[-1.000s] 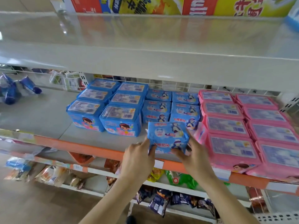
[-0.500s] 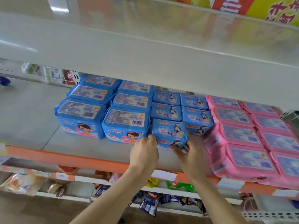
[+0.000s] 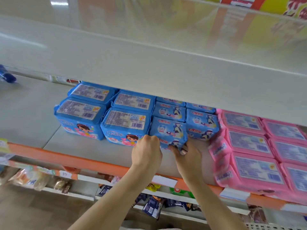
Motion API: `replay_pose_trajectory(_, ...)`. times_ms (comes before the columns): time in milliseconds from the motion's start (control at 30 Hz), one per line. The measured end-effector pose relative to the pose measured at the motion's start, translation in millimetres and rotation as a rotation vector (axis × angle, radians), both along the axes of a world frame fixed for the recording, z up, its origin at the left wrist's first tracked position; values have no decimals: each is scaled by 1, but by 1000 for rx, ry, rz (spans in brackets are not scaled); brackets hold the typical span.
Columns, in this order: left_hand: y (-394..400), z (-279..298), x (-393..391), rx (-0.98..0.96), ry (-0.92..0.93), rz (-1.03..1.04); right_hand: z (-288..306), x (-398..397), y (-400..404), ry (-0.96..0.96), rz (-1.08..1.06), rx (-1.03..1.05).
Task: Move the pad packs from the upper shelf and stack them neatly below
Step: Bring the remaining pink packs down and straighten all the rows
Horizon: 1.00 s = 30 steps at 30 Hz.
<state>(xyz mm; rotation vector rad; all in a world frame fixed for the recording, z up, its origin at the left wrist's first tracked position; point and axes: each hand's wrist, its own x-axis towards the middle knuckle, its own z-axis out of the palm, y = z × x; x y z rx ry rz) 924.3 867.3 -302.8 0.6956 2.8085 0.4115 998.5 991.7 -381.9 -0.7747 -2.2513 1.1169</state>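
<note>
A small blue pad pack printed with a figure in a hat rests on the grey shelf with the orange front edge, at the front of a row of matching blue packs. My left hand grips its left lower corner. On the pack's right lower corner sits my right hand, fingers curled under the edge. Larger blue packs stand directly to its left. Pink packs fill the shelf to the right.
The upper shelf overhangs close above the packs and shows no pad packs. Boxes line its back. Snack bags hang on lower shelves beneath the orange edge. A blue item lies at the far left.
Both hands pushed the small blue pack back from the shelf's front edge until it sits against the row behind it. The view tilted up.
</note>
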Motion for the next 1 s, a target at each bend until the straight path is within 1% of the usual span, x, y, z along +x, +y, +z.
replay_pose_trajectory(167, 5, -5, 0, 13, -1, 37, 1, -5, 7, 16, 33, 102)
replay_pose_trajectory(367, 13, -12, -10, 31, 40, 46, -1, -17, 13, -15, 44, 88)
replay_pose_trajectory(467, 12, -17, -8, 19, 56, 33, -3, -16, 12, 5, 23, 89)
replay_pose_trajectory(567, 7, -21, -6, 50, 54, 20, -3, -12, 7, 24, 29, 93)
replay_pose_trajectory(667, 1, -24, -5, 95, 69, 15, -4, -7, 7, -4, 36, 73)
replay_pose_trajectory(767, -7, -21, 5, 120, 85, -33, -1, 5, 3, -32, 69, 43)
replay_pose_trajectory(867, -19, -11, 16, 173, 157, -100, 14, 23, -6, -68, 42, 79)
replay_pose_trajectory(1000, -32, 5, 22, 347, 324, -228, 38, 46, -16, 24, 0, 199)
